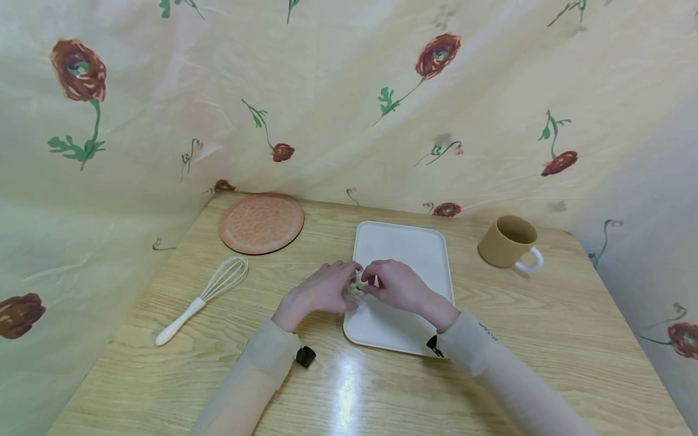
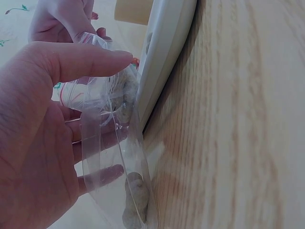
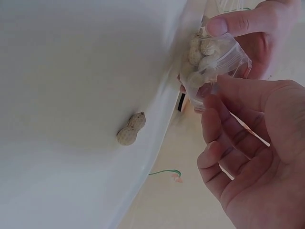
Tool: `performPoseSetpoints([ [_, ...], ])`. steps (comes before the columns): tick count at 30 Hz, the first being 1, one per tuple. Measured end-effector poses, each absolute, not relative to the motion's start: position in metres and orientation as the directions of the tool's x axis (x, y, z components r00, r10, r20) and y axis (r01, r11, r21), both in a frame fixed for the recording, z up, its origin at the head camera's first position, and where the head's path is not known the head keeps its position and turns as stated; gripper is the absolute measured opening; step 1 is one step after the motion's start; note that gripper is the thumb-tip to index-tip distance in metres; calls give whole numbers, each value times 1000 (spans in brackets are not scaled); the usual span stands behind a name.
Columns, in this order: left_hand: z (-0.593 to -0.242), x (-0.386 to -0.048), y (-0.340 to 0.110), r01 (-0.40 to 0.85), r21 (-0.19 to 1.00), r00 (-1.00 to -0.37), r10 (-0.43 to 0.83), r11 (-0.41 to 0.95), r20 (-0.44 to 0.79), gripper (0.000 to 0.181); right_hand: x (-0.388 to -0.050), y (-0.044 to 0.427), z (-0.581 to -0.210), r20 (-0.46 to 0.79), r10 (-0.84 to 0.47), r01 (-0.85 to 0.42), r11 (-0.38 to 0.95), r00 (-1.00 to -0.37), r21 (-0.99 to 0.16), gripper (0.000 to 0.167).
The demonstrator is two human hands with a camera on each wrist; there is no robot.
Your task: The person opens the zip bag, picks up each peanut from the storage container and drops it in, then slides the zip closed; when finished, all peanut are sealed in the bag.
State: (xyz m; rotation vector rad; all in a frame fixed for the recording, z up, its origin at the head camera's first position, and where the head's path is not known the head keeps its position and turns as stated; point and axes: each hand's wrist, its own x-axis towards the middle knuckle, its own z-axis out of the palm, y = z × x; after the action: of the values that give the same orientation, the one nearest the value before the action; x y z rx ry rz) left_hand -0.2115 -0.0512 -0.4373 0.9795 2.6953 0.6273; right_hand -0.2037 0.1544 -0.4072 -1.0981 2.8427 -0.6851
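Observation:
A clear plastic zip bag (image 2: 97,148) with several unshelled peanuts (image 3: 195,57) in it is held over the left edge of the white tray (image 1: 400,242). My left hand (image 1: 326,287) grips the bag, thumb on one side and fingers behind. With thumb and forefinger, my right hand (image 1: 400,289) pinches the bag near its mouth. In the left wrist view, a peanut (image 2: 136,200) lies low in the bag, apart from the others. One loose peanut (image 3: 131,129) lies on the tray in the right wrist view; in the head view my hands hide most of the bag.
To the right of the tray stands a tan mug (image 1: 504,242) with a white handle. A white whisk (image 1: 202,300) lies on the wooden table (image 1: 349,393) at the left, with a round orange mat (image 1: 262,223) behind it. Flowered cloth (image 1: 327,91) hangs behind the table.

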Motion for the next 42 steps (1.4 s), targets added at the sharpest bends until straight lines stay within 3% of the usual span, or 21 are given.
performPoseSetpoints([
  [17,-437,-210,-50,564,446,-761,647,695,-45,70,-211,177,-404,110,-593,-577,698,-797,-424,11],
  [28,-437,-211,-50,557,446,-767,640,700,-46,70,-220,196,-414,40,-578,-540,733,-815,-414,14],
  [35,-439,-212,-50,555,444,-769,637,704,-50,71,-219,202,-422,-67,-567,-491,762,-821,-422,16],
  [42,-438,-211,-50,553,451,-768,639,701,-51,70,-216,201,-424,-83,-563,-480,765,-822,-429,10],
])
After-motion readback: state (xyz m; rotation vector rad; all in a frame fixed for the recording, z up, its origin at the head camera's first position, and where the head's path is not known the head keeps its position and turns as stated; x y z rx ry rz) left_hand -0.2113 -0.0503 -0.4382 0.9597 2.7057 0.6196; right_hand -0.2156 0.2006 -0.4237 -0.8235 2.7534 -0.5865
